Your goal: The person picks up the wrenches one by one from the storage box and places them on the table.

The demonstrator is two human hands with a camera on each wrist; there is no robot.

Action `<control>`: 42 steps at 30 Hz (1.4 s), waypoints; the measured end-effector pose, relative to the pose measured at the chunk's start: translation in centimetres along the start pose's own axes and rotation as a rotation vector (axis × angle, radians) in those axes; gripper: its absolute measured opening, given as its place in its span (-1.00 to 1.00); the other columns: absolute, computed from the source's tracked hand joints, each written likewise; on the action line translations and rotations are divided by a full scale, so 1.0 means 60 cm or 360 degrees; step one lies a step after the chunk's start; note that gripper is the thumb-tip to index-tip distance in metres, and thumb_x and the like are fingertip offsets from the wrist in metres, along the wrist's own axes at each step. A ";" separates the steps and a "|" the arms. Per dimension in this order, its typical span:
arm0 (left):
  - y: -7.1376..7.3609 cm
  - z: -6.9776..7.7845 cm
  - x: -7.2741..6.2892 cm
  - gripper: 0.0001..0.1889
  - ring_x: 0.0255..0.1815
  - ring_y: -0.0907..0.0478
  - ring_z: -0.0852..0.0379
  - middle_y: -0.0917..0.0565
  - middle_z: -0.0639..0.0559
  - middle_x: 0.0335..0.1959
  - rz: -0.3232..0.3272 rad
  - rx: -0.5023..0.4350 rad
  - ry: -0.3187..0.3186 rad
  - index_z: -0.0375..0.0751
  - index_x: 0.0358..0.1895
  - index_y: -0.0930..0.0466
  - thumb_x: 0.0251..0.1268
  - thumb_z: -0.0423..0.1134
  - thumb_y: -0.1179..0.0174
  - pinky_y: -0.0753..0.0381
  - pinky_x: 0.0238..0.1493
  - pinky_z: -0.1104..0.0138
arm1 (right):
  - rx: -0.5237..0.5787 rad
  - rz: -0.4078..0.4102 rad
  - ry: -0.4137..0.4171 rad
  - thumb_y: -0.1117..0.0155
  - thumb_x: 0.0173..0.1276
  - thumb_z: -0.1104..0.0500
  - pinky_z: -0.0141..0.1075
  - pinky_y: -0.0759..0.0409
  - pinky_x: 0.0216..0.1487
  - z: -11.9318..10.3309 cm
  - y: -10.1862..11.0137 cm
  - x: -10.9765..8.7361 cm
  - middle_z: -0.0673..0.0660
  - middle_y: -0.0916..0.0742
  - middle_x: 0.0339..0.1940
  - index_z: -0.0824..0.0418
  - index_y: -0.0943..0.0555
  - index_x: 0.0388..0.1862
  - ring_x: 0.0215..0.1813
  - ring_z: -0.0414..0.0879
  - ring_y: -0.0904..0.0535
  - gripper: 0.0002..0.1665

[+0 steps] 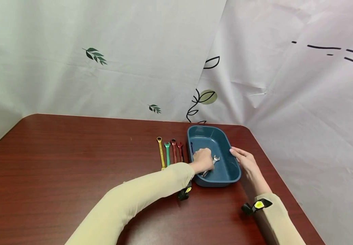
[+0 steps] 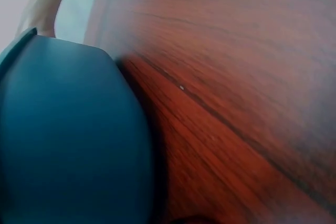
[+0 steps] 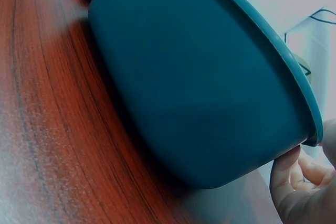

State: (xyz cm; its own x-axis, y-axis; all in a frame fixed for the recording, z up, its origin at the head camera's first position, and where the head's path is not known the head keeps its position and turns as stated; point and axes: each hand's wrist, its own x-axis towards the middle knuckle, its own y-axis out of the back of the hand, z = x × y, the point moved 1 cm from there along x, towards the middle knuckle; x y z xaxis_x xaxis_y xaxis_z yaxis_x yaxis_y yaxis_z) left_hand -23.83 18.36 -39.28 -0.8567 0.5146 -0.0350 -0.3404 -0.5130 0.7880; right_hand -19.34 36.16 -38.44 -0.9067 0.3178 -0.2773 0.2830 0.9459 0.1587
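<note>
Inside a blue plastic bin (image 1: 224, 170), my left hand (image 1: 203, 159) is curled over a silver wrench (image 1: 215, 158) and appears to grip its middle; the fingertips are hidden. The wrench's open end shows past the knuckles. A purple wrench (image 1: 191, 147) lies against the bin's left wall, partly covered by that hand. My right hand (image 1: 246, 160) holds the bin's right rim, with the thumb on top and fingers below, as the right wrist view also shows. In the left wrist view the bin wall (image 2: 79, 129) fills the left side, and the left hand is out of sight.
Left of the bin, several wrenches lie side by side on the reddish-brown table (image 1: 72, 163): a gold one (image 1: 161, 151), a green one (image 1: 167, 153), a dark red one (image 1: 174, 149) and a red one (image 1: 180, 149). White patterned cloth (image 1: 151, 68) hangs behind.
</note>
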 end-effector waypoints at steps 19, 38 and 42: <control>0.000 0.000 -0.003 -0.54 -0.72 -0.33 0.22 -0.33 0.14 -0.78 -0.0046 -0.0148 0.0037 -0.07 -0.76 -0.27 0.07 -0.26 -0.41 -0.30 -0.70 0.48 | -0.0112 0.0031 0.0012 -0.20 0.40 0.02 -0.48 -0.68 -0.23 0.001 -0.002 -0.002 -0.22 -0.66 -0.32 0.31 -0.28 0.44 -0.28 -0.34 -0.64 -0.27; -0.002 -0.001 0.016 -0.87 -0.73 -0.58 0.11 -0.65 -0.03 -0.58 -0.0197 -0.0714 0.0343 -0.28 -0.53 -0.65 -0.05 -0.47 -0.44 -0.66 -0.67 0.35 | -0.0100 0.0029 0.0004 -0.21 0.39 0.01 -0.48 -0.68 -0.28 -0.001 -0.002 -0.003 -0.21 -0.68 -0.34 0.30 -0.28 0.44 -0.32 -0.36 -0.65 -0.26; -0.001 -0.001 0.017 -0.89 -0.67 -0.60 0.10 -0.67 -0.08 -0.49 -0.0206 -0.0836 0.0342 -0.34 -0.41 -0.67 -0.02 -0.50 -0.41 -0.71 -0.61 0.32 | -0.0103 0.0029 -0.0002 -0.21 0.40 0.01 -0.47 -0.69 -0.29 -0.002 -0.003 -0.004 -0.22 -0.68 -0.37 0.30 -0.28 0.44 -0.33 -0.37 -0.65 -0.26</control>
State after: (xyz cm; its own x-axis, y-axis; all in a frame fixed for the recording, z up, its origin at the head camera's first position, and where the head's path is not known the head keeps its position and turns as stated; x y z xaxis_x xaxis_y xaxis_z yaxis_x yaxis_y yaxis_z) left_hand -24.72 18.86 -39.43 -0.8361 0.4731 -0.2777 -0.5471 -0.7555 0.3603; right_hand -19.22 35.90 -38.31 -0.9010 0.3353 -0.2752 0.2789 0.9337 0.2245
